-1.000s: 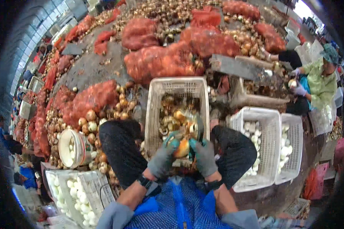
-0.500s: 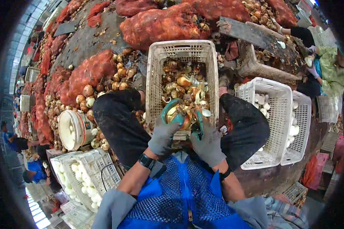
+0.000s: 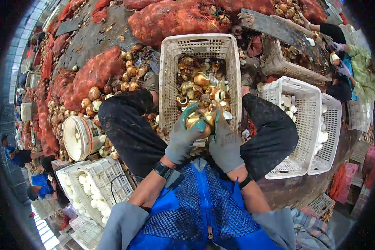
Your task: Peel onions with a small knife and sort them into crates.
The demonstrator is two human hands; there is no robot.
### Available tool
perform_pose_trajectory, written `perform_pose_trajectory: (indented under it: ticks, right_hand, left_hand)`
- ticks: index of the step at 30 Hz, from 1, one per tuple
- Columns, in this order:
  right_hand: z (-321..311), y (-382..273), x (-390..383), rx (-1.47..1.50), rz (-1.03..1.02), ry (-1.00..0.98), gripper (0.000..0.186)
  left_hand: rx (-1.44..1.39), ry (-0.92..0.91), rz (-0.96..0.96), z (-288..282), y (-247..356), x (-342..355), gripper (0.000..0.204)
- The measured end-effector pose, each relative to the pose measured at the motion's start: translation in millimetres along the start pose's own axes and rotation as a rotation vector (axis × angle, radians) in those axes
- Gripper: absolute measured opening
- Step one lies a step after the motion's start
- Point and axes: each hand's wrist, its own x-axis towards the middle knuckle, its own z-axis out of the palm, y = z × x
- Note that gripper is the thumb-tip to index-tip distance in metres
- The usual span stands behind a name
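Note:
My left hand, in a grey glove with green fingertips, is closed round a brown-skinned onion over the near end of a dirty white plastic crate. My right hand, gloved alike, is closed against the same onion's right side, with loose skin at its fingertips; whether a small tool is in it I cannot make out. The crate sits between my bent legs and holds brown onions, peels and bits of white flesh.
Red mesh sacks and loose onions surround me. A white bucket lies at left. Crates of white peeled onions stand at lower left and right. A co-worker in green works at right; others sit at far left.
The view has tipped so the crate and surroundings appear higher. My hands stay on the onion over the crate's near end, their fingers shifted slightly around it.

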Motion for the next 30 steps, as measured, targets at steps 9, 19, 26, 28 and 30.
perform_pose_trajectory:
  ticks: [9,19,26,28,30]
  right_hand:
    - [21.7,51.7,-3.4,0.009,0.315,-0.342,0.07]
    - [19.8,7.3,14.4,1.452,0.718,-0.292,0.052]
    - [18.8,21.2,12.7,1.946,0.833,-0.132,0.058]
    - [38.2,63.8,2.4,1.423,0.471,0.012,0.052]
    - [22.5,65.1,8.7,0.297,-0.107,0.342,0.036]
  left_hand:
    - [-0.825,-0.002,-0.094,-6.8,7.5,-6.5,0.063]
    - [-0.517,-0.105,0.107,12.1,7.8,0.8,0.084]
    - [0.406,-0.097,0.392,4.1,15.7,6.6,0.08]
    - [0.268,-0.168,0.251,14.4,15.2,4.9,0.076]
    - [0.137,-0.205,0.102,14.2,16.8,0.9,0.073]
